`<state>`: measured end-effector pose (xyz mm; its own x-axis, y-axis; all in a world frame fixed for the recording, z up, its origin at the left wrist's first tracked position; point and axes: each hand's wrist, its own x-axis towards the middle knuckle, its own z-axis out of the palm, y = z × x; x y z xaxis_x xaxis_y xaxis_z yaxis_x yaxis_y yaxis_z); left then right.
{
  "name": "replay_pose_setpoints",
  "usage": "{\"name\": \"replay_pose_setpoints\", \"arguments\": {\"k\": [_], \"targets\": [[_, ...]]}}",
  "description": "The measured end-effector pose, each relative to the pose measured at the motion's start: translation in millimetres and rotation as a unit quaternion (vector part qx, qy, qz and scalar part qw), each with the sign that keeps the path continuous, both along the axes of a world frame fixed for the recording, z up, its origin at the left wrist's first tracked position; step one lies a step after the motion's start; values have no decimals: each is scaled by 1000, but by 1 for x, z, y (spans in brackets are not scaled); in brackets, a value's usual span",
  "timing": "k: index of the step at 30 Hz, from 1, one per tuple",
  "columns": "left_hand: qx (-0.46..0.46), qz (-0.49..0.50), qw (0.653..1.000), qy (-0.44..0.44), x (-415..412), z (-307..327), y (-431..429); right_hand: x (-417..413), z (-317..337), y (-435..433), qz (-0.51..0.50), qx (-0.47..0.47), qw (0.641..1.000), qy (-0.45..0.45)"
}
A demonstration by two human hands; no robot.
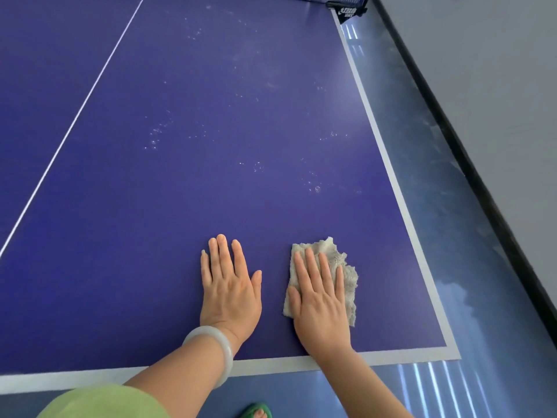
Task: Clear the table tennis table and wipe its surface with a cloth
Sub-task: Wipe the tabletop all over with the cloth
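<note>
Blue table [211,116], broad stretch ahead; by its near edge, left grip [229,291] and right grip [321,300] flat, released, right atop cloth [333,251].

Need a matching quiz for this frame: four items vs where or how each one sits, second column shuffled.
Items
1. left hand
2. right hand
3. cloth
4. bangle

States
A. crumpled, beige, near the right sideline
B. round the wrist
C. flat on the bare blue table
D. fingers straight, pressing the cloth down

Pairs: 1-C, 2-D, 3-A, 4-B
</note>
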<state>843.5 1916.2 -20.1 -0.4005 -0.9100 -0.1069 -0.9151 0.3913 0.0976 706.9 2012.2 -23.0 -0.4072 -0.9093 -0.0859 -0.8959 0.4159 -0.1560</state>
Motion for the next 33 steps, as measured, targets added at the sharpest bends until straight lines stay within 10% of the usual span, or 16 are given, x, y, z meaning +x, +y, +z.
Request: {"name": "replay_pose_setpoints", "arguments": {"k": [8,12,22,28,33], "targets": [[99,-26,981,163,37,17,-25,5,3,4,-49,27,998,-2],[8,66,989,131,110,19,-70,54,3,2,-144,6,989,-21],[-34,232,972,27,146,-2,-103,74,2,-96,225,-12,974,-22],[-27,231,973,0,144,0,-103,7,5,-110,-100,37,994,-22],[-34,238,971,3,145,-1,-104,98,2,-106,155,-23,987,-28]]}}
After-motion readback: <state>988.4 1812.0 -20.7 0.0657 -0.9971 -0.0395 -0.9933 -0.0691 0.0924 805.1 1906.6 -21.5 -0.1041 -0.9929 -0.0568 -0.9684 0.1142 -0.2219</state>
